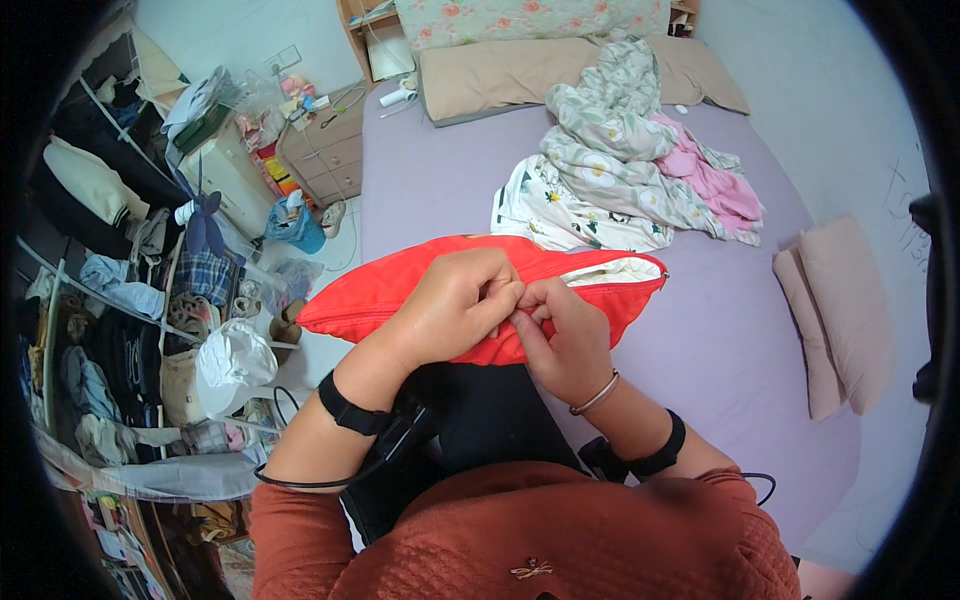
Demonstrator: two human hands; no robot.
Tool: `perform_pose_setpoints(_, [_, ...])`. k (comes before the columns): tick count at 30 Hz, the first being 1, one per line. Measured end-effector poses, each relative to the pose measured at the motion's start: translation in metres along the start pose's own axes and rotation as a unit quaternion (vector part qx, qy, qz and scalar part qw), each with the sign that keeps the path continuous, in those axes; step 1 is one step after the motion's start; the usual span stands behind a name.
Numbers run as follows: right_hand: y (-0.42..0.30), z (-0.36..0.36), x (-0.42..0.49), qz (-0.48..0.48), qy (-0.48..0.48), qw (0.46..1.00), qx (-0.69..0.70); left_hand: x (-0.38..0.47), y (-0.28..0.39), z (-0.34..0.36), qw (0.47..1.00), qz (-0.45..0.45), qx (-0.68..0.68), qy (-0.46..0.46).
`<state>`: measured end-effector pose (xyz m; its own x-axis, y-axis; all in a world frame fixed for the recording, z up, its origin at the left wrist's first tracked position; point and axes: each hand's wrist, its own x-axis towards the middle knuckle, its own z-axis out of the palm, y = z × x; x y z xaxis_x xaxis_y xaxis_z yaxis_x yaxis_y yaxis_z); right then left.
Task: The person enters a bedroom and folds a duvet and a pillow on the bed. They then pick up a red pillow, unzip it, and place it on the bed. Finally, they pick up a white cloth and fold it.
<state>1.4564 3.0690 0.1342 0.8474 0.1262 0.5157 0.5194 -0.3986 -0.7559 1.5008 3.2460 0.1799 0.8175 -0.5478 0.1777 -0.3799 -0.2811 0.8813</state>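
A red fabric cushion cover (pixel 375 289) with a white filling (pixel 619 271) lies across my lap at the edge of the bed. Its zipper gapes at the right, where the white filling shows, and the zipper's end is at the far right corner. My left hand (pixel 461 304) pinches the cover's zipped edge near the middle. Close against it, my right hand (pixel 566 334) grips the same edge with thumb and fingers. The fingertips of both hands meet there; whether they hold the zipper pull is hidden.
Beyond the cushion, a crumpled floral quilt (pixel 600 150) and pink cloth (pixel 705 176) lie on the lilac bedsheet (pixel 450 172). Beige pillows (pixel 510 75) line the headboard; more cushions (pixel 847 315) rest at right. Clothes racks, a white stool (pixel 225 397) and a blue bin (pixel 300 225) stand at left.
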Motion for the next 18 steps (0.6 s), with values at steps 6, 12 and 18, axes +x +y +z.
perform_pose_setpoints(6, [0.0, 0.0, 0.004, 0.002, -0.007, 1.0, 0.015, -0.005, -0.003, 0.005, 0.991, 0.063, 0.081, 0.086])
perform_pose_setpoints(12, [-0.002, 0.0, 0.006, -0.011, -0.017, 1.0, -0.01, -0.01, 0.004, 0.011, 0.989, 0.071, 0.092, 0.091])
perform_pose_setpoints(18, [0.001, 0.002, 0.01, -0.036, 0.006, 0.999, 0.001, -0.016, 0.006, 0.01, 0.953, 0.166, 0.206, 0.144])
